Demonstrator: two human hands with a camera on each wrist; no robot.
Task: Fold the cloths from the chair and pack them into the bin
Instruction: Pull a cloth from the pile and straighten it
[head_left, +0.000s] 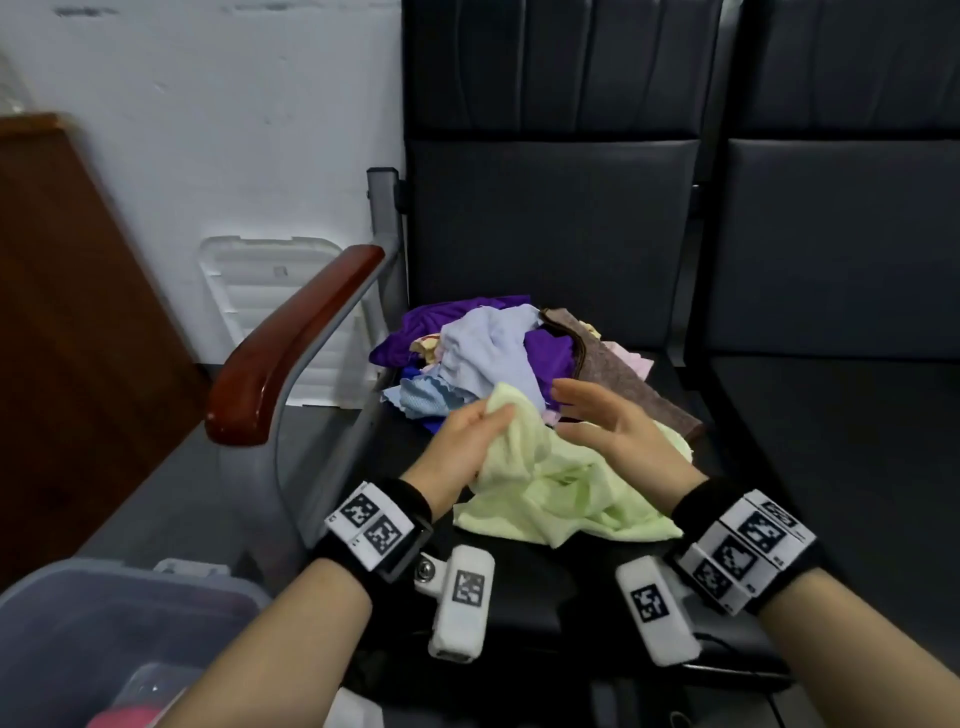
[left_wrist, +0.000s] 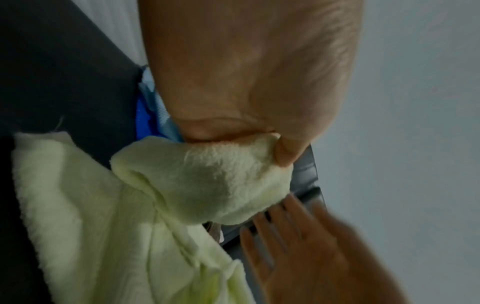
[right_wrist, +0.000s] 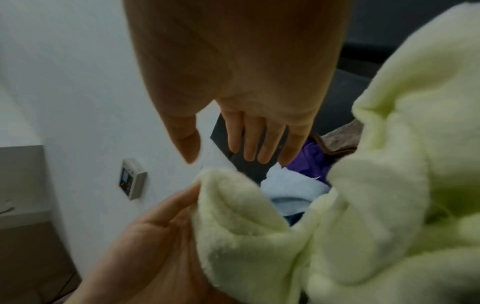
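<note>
A pale green cloth lies crumpled on the front of the dark chair seat. My left hand grips its raised upper end, thumb and fingers pinching the fabric. My right hand hovers just right of that end, fingers straight and spread, holding nothing; the green cloth bulges beside it. Behind them sits a pile of cloths: purple, light blue, brown, pink. A grey translucent bin stands at the lower left.
A red-brown wooden armrest on a grey metal frame runs along the seat's left side. A second dark seat adjoins on the right. A white plastic lid leans on the wall behind the armrest.
</note>
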